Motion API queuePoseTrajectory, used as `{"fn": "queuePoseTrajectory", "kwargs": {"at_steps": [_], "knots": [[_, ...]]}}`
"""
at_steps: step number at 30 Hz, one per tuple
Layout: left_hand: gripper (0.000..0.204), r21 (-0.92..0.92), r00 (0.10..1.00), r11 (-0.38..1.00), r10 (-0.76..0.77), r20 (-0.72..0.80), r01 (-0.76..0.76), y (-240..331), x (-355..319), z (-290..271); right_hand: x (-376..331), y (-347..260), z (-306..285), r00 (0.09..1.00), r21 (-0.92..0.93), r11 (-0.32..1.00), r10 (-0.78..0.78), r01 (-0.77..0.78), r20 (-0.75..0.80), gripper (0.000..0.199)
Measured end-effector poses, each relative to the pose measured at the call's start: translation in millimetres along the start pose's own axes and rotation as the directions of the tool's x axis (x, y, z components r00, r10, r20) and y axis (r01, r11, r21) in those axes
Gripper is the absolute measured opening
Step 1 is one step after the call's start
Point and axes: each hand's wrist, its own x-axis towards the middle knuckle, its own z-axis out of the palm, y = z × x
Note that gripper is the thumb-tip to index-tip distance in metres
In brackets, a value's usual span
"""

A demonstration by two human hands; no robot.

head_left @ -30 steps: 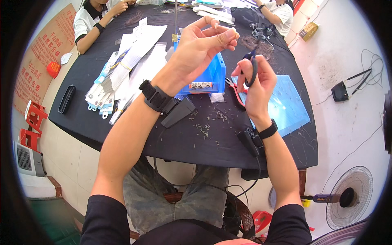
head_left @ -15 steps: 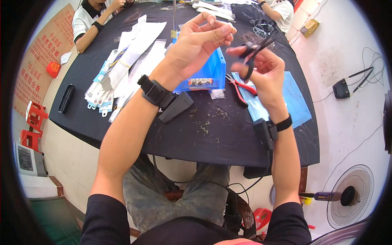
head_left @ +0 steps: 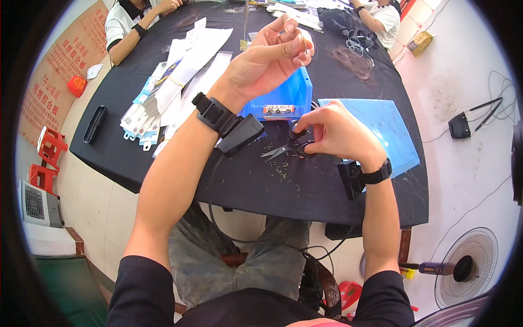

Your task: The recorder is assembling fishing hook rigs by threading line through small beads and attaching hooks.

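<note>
Raised over the blue plastic bin (head_left: pixel 303 92), my left hand (head_left: pixel 264 62) is closed in a pinch. Something small and thin shows at its fingertips, too fine to name. My right hand (head_left: pixel 340 131) is lower, just over the tabletop, with thumb and finger at the handle loops of black-handled scissors (head_left: pixel 297 143). Their slightly parted blades point left, above small scattered clippings (head_left: pixel 281 170). A blue translucent sheet (head_left: pixel 389 122) lies beside my right hand. That hand covers the spot where red-handled pliers lay.
White paper strips and packaging cards (head_left: pixel 180 76) are piled on the black-covered table (head_left: pixel 256 191), left of the bin. A black case (head_left: pixel 96 124) lies near the left edge. Dark thread-like strands (head_left: pixel 354 61) and a coiled pale cable (head_left: pixel 359 41) lie far right. Two people sit across the table.
My right hand has come down toward the tabletop with the scissors, from beside my left hand. The pliers have become hidden behind it. My left hand stays raised, still pinching.
</note>
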Motion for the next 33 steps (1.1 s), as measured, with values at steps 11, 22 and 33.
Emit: {"fn": "queuePoseTrajectory", "kwargs": {"at_steps": [11, 22, 33], "knots": [[0.021, 0.109, 0.998, 0.994, -0.023, -0.051, 0.028, -1, 1, 3, 5, -8, 0, 0.801, 0.517, 0.801, 0.082, 0.301, -0.593, 0.014], [0.017, 0.266, 0.981, 0.954, -0.092, -0.172, 0.136, -10, 1, 1, 9, -5, 6, 0.790, 0.819, 0.413, 0.299, 0.399, -0.535, 0.025], [0.019, 0.439, 0.975, 0.887, -0.048, -0.216, 0.141, -14, -1, 5, 13, 1, 15, 0.723, 0.779, 0.468, 0.347, 0.418, -0.597, 0.021]]}}
